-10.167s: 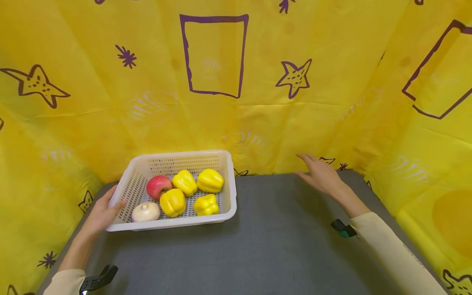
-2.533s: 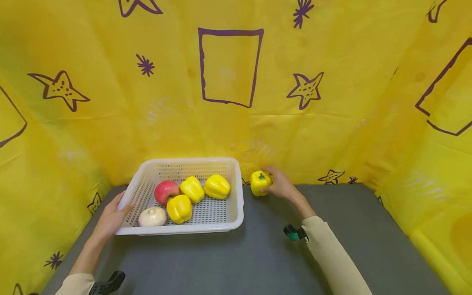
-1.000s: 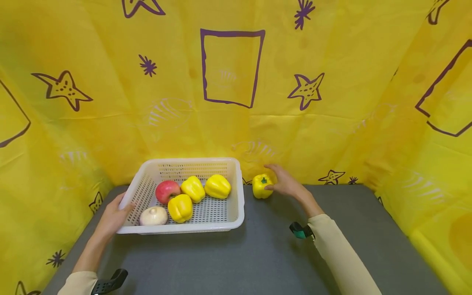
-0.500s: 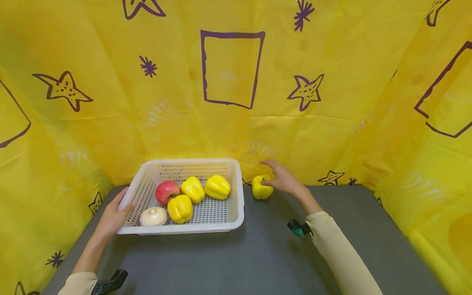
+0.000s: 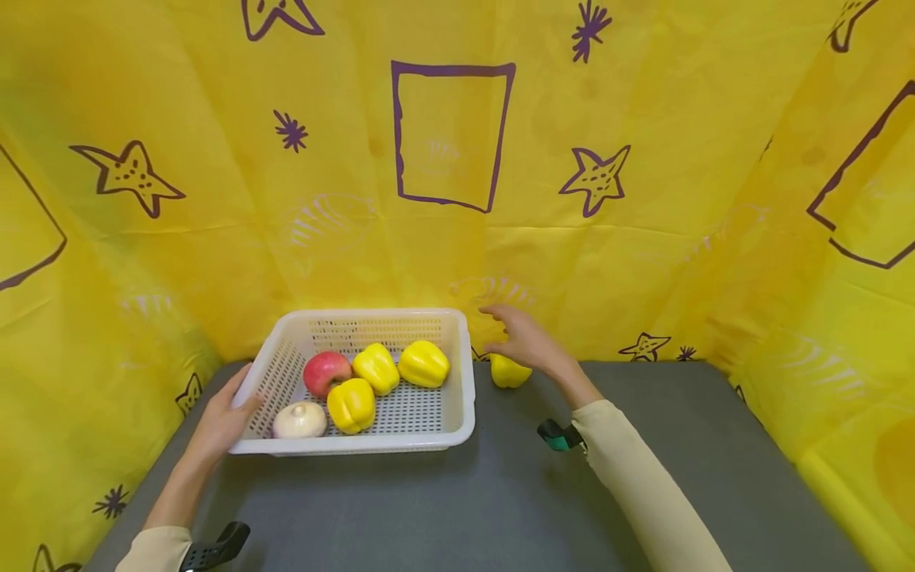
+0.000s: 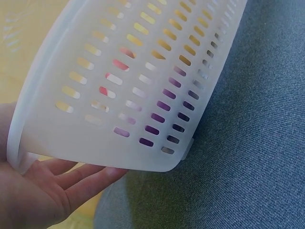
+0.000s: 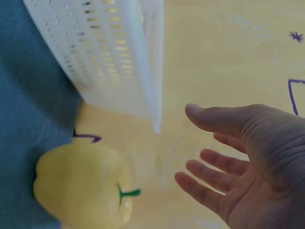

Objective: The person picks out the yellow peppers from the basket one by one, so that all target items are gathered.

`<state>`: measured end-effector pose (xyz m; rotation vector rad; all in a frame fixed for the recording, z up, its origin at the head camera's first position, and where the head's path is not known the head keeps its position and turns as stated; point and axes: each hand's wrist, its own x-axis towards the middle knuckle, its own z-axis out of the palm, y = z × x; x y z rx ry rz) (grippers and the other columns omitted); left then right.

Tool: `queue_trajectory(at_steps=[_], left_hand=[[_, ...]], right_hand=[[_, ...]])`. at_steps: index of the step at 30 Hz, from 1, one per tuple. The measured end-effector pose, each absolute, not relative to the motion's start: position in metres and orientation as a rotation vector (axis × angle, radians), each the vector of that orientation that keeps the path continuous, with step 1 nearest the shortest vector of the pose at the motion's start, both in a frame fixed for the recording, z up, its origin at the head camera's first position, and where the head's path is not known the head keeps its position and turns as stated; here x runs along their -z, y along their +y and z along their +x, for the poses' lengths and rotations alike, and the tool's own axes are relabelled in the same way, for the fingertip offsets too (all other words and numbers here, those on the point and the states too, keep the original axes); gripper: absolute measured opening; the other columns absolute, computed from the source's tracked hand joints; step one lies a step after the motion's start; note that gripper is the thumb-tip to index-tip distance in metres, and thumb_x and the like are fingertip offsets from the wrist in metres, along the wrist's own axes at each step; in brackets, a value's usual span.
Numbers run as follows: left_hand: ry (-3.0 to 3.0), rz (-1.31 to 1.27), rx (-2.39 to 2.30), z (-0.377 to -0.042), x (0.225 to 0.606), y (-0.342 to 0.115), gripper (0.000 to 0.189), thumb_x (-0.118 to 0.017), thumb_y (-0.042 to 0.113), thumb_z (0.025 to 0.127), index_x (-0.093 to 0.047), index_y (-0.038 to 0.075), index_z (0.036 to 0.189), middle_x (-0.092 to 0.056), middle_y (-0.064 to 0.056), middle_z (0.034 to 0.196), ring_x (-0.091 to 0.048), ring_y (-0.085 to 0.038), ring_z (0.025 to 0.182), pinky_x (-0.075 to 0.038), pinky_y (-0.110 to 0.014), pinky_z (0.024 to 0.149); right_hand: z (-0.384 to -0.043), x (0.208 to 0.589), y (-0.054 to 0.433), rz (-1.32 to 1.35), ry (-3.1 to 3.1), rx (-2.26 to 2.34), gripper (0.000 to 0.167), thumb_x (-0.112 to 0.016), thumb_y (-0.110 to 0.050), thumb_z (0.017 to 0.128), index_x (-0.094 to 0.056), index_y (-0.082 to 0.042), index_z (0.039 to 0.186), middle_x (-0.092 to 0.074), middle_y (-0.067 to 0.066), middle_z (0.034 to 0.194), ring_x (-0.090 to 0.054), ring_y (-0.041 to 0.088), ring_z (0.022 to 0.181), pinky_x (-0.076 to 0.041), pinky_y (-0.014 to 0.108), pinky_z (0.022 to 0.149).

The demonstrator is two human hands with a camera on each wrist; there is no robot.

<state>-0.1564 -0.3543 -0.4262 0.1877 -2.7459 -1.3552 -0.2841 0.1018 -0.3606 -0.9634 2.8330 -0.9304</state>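
My left hand (image 5: 221, 417) grips the left rim of a white plastic basket (image 5: 460, 405), its thumb over the rim and its fingers against the outside wall in the left wrist view. In the basket lie a red apple (image 5: 326, 373), a white and purple turnip (image 5: 299, 420) and three yellow bell peppers (image 5: 352, 406). My right hand (image 5: 530, 340) is raised, fingers apart and holding nothing, between the basket and another yellow bell pepper (image 7: 83, 183). That pepper stands on the table with its green stem up, partly hidden behind the hand in the head view.
The grey table (image 5: 457, 508) ends at a yellow cloth backdrop (image 5: 443, 262) printed with stars and frames. It encloses the back and both sides. The basket stands close to the back cloth, with the loose pepper just right of it.
Ten seconds ago the loose pepper was in the basket; it later stood on the table in my right hand's grasp. The hand has let go and moved left over it. My left hand stays on the basket.
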Motion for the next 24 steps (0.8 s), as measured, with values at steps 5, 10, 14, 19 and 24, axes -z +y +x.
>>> queue_trajectory(at_steps=[5, 10, 14, 19, 24], left_hand=[[-2.748, 0.192, 1.350, -0.156, 0.426, -0.354, 0.063, -0.041, 0.021, 0.104, -0.010, 0.002, 0.156, -0.035, -0.039, 0.144, -0.053, -0.045, 0.112, -0.045, -0.037, 0.078], [-2.757, 0.203, 1.342, -0.157, 0.428, -0.354, 0.063, -0.042, 0.019, 0.104, -0.010, 0.002, 0.156, -0.036, -0.039, 0.142, -0.053, -0.044, 0.111, -0.046, -0.038, 0.078], [-2.759, 0.204, 1.336, -0.158, 0.431, -0.354, 0.063, -0.043, 0.019, 0.104, -0.010, 0.002, 0.156, -0.037, -0.039, 0.142, -0.054, -0.043, 0.110, -0.045, -0.036, 0.078], [-2.750, 0.206, 1.336, -0.158, 0.430, -0.354, 0.063, -0.043, 0.018, 0.104, -0.011, 0.001, 0.156, -0.037, -0.039, 0.142, -0.053, -0.043, 0.111, -0.046, -0.040, 0.080], [-2.737, 0.198, 1.334, -0.159, 0.429, -0.354, 0.063, -0.043, 0.017, 0.104, -0.012, 0.001, 0.156, -0.036, -0.038, 0.143, -0.051, -0.044, 0.114, -0.044, -0.047, 0.085]], right_hand=[[-0.287, 0.359, 0.086, -0.960, 2.812, 0.946, 0.064, -0.074, -0.013, 0.087, -0.045, 0.001, 0.143, -0.047, 0.018, 0.145, -0.048, 0.038, 0.128, -0.041, 0.050, 0.101], [-0.288, 0.366, 0.072, -0.969, 2.802, 0.897, 0.062, -0.074, -0.013, 0.087, -0.047, 0.000, 0.142, -0.049, 0.018, 0.143, -0.049, 0.037, 0.127, -0.043, 0.047, 0.100], [-0.287, 0.370, 0.063, -0.962, 2.794, 0.878, 0.061, -0.074, -0.011, 0.087, -0.047, -0.001, 0.142, -0.050, 0.017, 0.143, -0.049, 0.036, 0.126, -0.044, 0.046, 0.099], [-0.288, 0.369, 0.047, -0.970, 2.812, 0.861, 0.062, -0.075, -0.014, 0.087, -0.049, -0.003, 0.142, -0.051, 0.015, 0.142, -0.051, 0.033, 0.125, -0.043, 0.045, 0.100], [-0.291, 0.370, 0.028, -1.010, 2.804, 0.844, 0.061, -0.075, -0.013, 0.087, -0.049, -0.002, 0.141, -0.052, 0.015, 0.141, -0.051, 0.033, 0.124, -0.042, 0.044, 0.101]])
